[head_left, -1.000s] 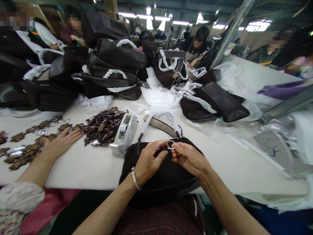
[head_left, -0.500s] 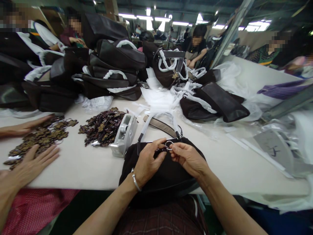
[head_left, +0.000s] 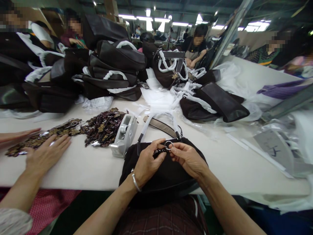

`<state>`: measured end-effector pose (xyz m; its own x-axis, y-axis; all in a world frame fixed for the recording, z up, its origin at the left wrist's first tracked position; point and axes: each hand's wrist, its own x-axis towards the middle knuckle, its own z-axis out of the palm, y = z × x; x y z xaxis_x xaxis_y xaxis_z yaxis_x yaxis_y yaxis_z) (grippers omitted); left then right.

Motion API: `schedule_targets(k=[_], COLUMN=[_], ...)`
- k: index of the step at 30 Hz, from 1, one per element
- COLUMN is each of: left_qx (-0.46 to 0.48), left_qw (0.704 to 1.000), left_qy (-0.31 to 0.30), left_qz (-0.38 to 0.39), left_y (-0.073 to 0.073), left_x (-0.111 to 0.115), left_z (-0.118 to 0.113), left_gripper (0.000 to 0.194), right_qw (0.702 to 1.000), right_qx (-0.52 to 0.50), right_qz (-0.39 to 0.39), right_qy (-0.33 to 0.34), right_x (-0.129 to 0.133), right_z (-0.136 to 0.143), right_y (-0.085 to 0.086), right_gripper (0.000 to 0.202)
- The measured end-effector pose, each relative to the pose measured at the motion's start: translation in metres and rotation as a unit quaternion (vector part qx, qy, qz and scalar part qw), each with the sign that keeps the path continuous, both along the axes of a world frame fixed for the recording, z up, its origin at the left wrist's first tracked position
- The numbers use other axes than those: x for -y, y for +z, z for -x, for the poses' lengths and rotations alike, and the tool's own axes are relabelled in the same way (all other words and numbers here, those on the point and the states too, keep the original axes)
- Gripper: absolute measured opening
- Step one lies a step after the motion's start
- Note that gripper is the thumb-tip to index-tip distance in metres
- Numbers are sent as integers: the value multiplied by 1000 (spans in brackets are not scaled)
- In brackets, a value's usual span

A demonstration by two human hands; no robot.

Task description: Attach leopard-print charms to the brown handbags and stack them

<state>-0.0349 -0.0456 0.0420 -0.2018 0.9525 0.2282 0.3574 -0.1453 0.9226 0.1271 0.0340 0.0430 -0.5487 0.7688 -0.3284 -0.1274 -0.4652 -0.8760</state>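
Fingers curled, my left hand [head_left: 152, 158] holds a dark beaded charm [head_left: 158, 152] that is partly hidden in the palm. A silver key ring [head_left: 168, 145] is joined to the charm. Thumb and forefinger of my right hand [head_left: 187, 158] pinch that ring at its right side. Both hands are over a dark brown handbag [head_left: 166, 176] lying in front of me at the table edge. Its white-wrapped handles [head_left: 146, 125] and a tan strap [head_left: 160, 125] extend away from me.
A tape dispenser [head_left: 124, 135] stands left of the bag, beside a heap of charms [head_left: 104, 127]. A co-worker's hands [head_left: 46, 156] lie over more charms at left. Stacked handbags [head_left: 114, 62] fill the back; another bag [head_left: 215, 101] and a grey template [head_left: 276, 150] are at right.
The co-worker's hands have pushed the left charms rightward, up against the other heap. My own hands and the ring have hardly moved.
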Motion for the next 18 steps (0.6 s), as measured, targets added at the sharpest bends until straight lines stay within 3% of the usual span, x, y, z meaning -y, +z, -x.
schedule_targets(k=[8, 14, 18], left_qx=[4, -93, -108], left_qw=[999, 986, 981], left_qy=[-24, -110, -137], left_qz=[38, 78, 81], left_y=[11, 25, 31], left_x=[-3, -18, -30], left_z=[4, 8, 7], left_gripper=[29, 16, 10], right_qw=[1000, 984, 975], right_qx=[16, 115, 152], right_qz=[-18, -96, -129], right_qy=[17, 95, 97], right_x=[-3, -9, -11], right_z=[-7, -18, -23], right_y=[6, 22, 27], right_gripper=[30, 21, 18])
